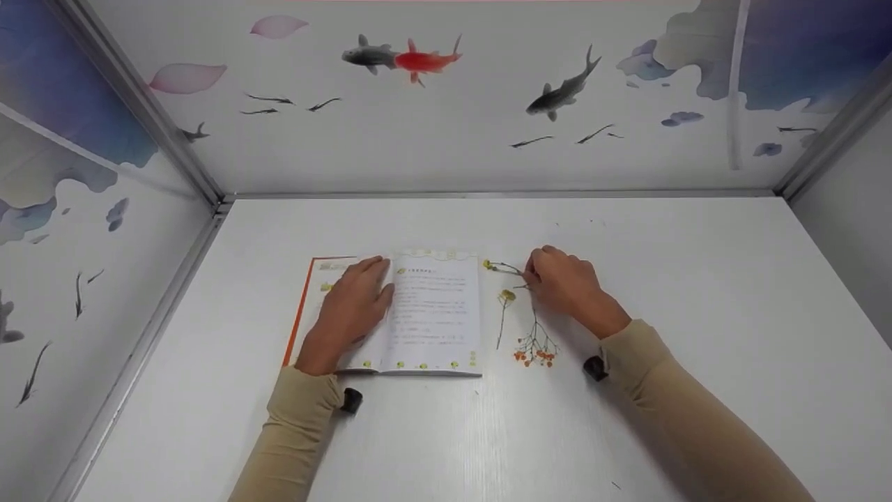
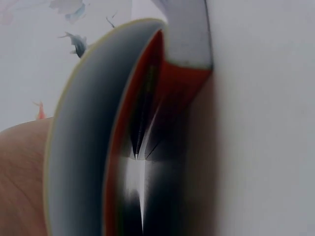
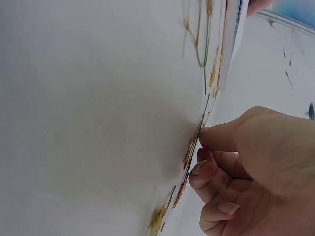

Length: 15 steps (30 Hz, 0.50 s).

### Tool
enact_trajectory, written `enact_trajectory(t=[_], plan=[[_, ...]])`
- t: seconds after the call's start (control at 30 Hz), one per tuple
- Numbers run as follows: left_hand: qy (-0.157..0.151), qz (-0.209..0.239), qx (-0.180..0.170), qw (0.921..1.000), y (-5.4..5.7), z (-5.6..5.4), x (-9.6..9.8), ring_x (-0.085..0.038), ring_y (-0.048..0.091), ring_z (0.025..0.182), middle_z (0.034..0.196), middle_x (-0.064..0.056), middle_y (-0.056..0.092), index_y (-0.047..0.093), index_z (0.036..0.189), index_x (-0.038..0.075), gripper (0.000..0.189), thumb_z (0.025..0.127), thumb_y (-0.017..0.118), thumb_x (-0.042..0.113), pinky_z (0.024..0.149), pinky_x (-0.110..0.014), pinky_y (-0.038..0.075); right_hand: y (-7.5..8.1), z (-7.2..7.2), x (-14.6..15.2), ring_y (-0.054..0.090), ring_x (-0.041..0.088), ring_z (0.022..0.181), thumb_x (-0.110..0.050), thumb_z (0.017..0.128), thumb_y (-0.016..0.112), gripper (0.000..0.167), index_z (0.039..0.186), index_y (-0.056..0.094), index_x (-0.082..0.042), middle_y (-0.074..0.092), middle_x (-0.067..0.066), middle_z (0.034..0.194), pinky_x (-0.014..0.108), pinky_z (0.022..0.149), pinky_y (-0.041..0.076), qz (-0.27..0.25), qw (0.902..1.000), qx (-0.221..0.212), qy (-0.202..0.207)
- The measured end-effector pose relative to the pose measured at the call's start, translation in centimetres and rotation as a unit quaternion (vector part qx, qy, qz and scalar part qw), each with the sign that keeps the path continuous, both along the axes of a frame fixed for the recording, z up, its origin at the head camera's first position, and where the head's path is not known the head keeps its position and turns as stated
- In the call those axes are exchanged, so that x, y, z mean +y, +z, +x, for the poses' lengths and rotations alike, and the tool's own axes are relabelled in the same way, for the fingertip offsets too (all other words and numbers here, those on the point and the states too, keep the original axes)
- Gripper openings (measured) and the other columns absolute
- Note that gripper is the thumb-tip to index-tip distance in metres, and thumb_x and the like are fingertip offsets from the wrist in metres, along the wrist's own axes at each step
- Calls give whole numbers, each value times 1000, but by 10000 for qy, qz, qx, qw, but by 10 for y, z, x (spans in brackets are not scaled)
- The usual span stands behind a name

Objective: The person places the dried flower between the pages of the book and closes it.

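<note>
An open book (image 1: 435, 317) with an orange cover edge lies on the white table. Across its left page rests my left hand (image 1: 348, 307), fingers extended toward the spine. To the right of the book, my right hand (image 1: 568, 282) pinches the thin stem of a dried sprig (image 1: 503, 267) with a yellow flower head pointing left. Beneath that lies a short yellow dried flower (image 1: 506, 296). A branching sprig with orange blooms (image 1: 535, 354) lies below my right hand. In the right wrist view, thumb and fingertips (image 3: 216, 137) meet at the stems.
The white tabletop (image 1: 432, 446) is bordered by upright panels (image 1: 460, 146) printed with fish and petals at the back and left. Dark wrist devices (image 1: 352, 401) sit by both cuffs. Small dark specks are scattered on the table.
</note>
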<state>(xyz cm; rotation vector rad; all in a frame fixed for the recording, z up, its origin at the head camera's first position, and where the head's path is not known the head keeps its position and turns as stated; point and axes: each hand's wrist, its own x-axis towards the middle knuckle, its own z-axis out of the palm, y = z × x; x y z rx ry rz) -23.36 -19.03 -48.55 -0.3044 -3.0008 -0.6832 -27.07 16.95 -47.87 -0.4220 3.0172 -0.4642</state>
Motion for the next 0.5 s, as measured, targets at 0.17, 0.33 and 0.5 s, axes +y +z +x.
enact_trajectory(t=[0.17, 0.33, 0.5], plan=[[58, 113, -107, 9999, -2, 0, -3, -36, 45, 158, 168, -15, 49, 51, 160, 4, 55, 112, 61, 28, 128, -54, 39, 1, 2, 1, 67, 29, 87, -22, 109, 65, 19, 112, 72, -5, 68, 12, 105, 49, 74, 56, -130, 9998, 113, -14], [40, 54, -93, 9999, -5, -1, -5, -36, 46, 157, 166, -15, 51, 52, 160, 6, 59, 110, 63, 36, 127, -55, 40, 2, 5, 2, 67, 29, 83, -21, 109, 64, 17, 108, 69, -5, 68, 12, 103, 49, 71, 56, -282, 9993, 228, -6], [-47, -55, -4, 10000, -4, -1, -2, -36, 46, 157, 166, -16, 51, 51, 161, 6, 68, 107, 67, 44, 127, -54, 40, 2, 6, 2, 68, 30, 84, -24, 109, 66, 19, 111, 69, -5, 67, 12, 104, 50, 73, 57, -316, 9990, 282, -107]])
